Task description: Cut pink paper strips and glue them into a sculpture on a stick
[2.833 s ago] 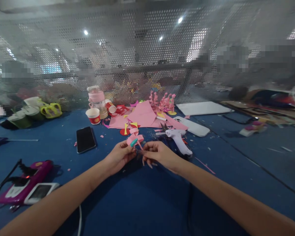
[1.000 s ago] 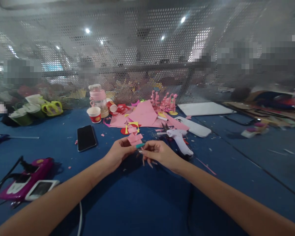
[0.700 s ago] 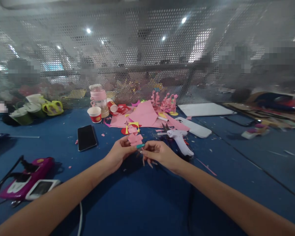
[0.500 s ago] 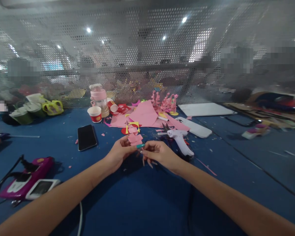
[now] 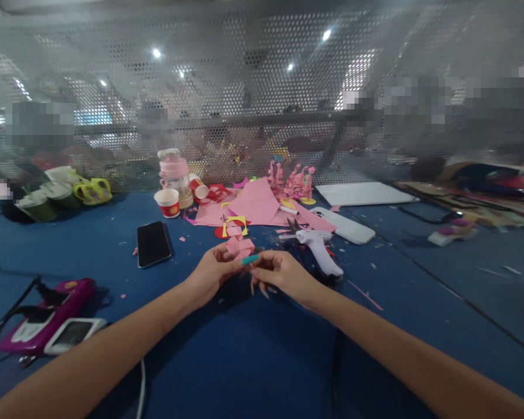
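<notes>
Small folded pink paper pieces (image 5: 240, 245) are pinched in my left hand (image 5: 212, 272), its teal thumbnail lying across their lower end. Close on the right, my right hand (image 5: 282, 272) has thumb and forefinger together at the bottom of the pink paper; what lies between those fingertips is too small to make out. Beyond my hands are yellow and red paper cut-outs (image 5: 236, 224) and large pink sheets (image 5: 255, 202). A white glue gun (image 5: 319, 251) rests right of my hands, beside dark scissors (image 5: 293, 226).
Left of my hands lie a black phone (image 5: 153, 244) and a purple power strip (image 5: 55, 314). A paper cup (image 5: 168, 203) and a bottle (image 5: 176, 174) stand behind. Pink paper figures (image 5: 292, 181), a white phone-like object (image 5: 351, 227) and a white board (image 5: 367, 194) are farther back.
My hands stay nearly in place, while the pink paper between them has tilted slightly. Another person's hand with a thin tool at the far left is no longer in view.
</notes>
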Tool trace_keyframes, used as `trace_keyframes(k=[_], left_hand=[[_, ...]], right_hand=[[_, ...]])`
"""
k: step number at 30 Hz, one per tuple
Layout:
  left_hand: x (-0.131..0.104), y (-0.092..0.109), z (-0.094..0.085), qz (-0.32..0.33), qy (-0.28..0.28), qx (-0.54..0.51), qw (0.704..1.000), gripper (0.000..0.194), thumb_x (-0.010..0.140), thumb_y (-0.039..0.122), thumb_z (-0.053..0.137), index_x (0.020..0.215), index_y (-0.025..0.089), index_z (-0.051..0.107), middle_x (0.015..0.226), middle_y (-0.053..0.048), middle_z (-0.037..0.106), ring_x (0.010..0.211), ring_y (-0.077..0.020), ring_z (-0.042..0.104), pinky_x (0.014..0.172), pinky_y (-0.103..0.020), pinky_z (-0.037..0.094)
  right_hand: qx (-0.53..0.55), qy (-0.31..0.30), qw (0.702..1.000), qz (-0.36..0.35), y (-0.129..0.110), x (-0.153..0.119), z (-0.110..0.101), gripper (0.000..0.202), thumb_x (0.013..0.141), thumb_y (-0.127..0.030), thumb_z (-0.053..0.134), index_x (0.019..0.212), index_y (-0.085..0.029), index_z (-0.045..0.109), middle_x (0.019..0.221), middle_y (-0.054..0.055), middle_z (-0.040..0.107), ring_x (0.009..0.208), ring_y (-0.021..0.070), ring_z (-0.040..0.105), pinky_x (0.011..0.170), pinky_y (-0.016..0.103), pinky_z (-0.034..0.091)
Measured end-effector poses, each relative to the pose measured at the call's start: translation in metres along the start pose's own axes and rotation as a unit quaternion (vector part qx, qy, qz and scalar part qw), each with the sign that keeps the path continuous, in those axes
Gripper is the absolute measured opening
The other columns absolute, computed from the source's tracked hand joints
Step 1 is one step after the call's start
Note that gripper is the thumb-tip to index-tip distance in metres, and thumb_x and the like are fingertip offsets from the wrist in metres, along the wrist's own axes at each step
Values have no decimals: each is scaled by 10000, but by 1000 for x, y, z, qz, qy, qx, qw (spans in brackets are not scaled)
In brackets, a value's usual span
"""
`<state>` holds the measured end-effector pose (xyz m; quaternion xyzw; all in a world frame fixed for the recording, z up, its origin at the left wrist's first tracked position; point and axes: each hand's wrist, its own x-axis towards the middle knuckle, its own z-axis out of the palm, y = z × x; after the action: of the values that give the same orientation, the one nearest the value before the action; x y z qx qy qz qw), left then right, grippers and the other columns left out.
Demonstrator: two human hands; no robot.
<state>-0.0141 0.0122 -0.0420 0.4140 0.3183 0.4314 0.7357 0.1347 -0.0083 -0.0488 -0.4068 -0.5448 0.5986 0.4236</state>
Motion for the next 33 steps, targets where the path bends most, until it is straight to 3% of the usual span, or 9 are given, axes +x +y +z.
trace_keyframes(k=[8,15,17,19,21,23,26,29,33], left_hand=[[2,3,-3,-35,5,18,999,367,526,64,721,883,101,639,804,-66,690,686,-109,624,713,-213,454],[-3,7,3,0,-50,22,998,555,467,72,731,994,135,570,1153,-116,548,964,-211,563,838,-303,419],[-3,2,5,26,4,57,998,561,469,83,735,992,148,541,1182,-115,509,996,-220,534,842,-318,415],[-3,-3,4,95,100,100,985,590,459,107,752,990,164,501,1168,-101,487,1038,-209,489,860,-306,398],[-4,-7,2,189,195,168,948,639,422,139,777,984,187,475,1122,-69,470,1043,-190,456,849,-276,392],[-6,-9,0,239,223,255,910,507,469,204,764,911,186,516,1024,-48,478,979,-178,467,806,-264,398],[-8,-9,1,203,158,336,906,159,641,281,641,751,169,614,899,-52,518,909,-182,492,765,-271,395],[-8,-8,4,164,87,318,930,125,661,278,616,719,179,663,865,-46,582,891,-184,514,754,-264,388],[-8,-9,7,90,38,222,970,188,648,344,626,667,159,654,583,6,576,571,-118,519,575,-239,392]], right_hand=[[37,13,999,16,-2,1,-4,236,582,-325,676,597,-123,556,467,-13,592,318,33,443,327,171,226],[73,22,997,14,-4,0,-5,260,539,-335,719,602,-131,572,494,-3,612,356,43,461,365,179,290],[75,27,997,10,-2,1,-5,273,523,-338,732,610,-133,575,500,-1,614,379,57,488,387,188,320],[75,34,997,3,0,2,-5,283,517,-341,738,623,-134,578,503,-2,612,400,68,510,398,190,333],[76,40,996,-10,2,3,-6,272,533,-341,732,639,-137,586,523,-4,617,413,68,519,404,188,342],[69,41,997,-22,2,4,-6,253,562,-341,720,658,-138,601,544,-6,621,419,63,518,415,188,357],[44,36,998,-35,1,4,-5,247,580,-348,711,665,-136,617,546,-3,619,427,68,521,428,195,375],[26,33,998,-50,0,3,-1,242,559,-335,724,654,-134,627,517,-13,596,439,78,523,445,206,394],[22,33,998,-52,2,2,7,238,569,-347,711,656,-138,635,573,1,609,466,84,530,477,222,422]])
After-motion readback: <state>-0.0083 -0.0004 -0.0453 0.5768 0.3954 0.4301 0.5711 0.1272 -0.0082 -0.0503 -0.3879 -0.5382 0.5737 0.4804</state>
